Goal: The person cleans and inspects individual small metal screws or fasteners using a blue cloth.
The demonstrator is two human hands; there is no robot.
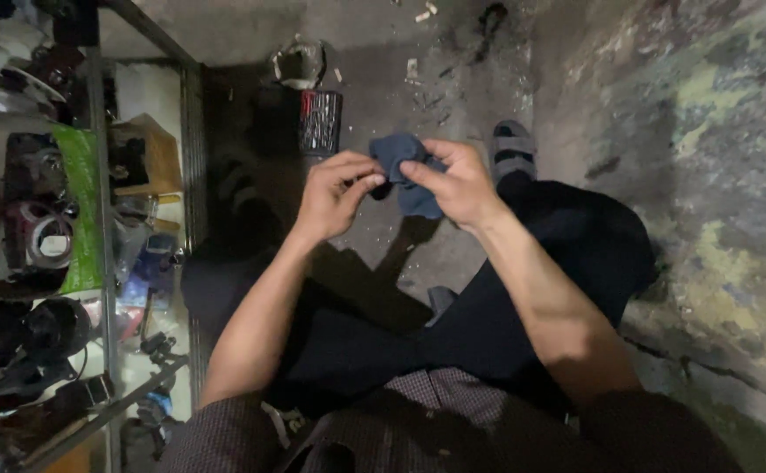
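The dark blue cloth (pixel 405 171) sits pinched between your two hands, held up in front of you above the concrete floor (pixel 374 52), roughly over the gap between your knees. You have it gripped at its upper edge so the rest hangs loose below your fingers, which seems to let you work the top fold while the lower part stays out of the way.

Your left hand (pixel 335 193) is curled, thumb and forefingers closed on the left edge of the cloth, wrist bent slightly inward. Your right hand (pixel 457 180) is likewise closed on it, thumb pressing across the fabric toward the left hand, the other fingers wrapped behind it. Both forearms angle in from your sides and meet at the cloth, elbows resting near your thighs as you sit in dark trousers.

Beyond your hands, a dark ribbed cylinder (pixel 320 123) stands on the floor, and your sandalled foot (pixel 512 151) shows just right of the cloth. A metal-framed shelf (pixel 102 219) crowded with tools and parts runs along your left; a stained wall (pixel 707 131) rises on your right.
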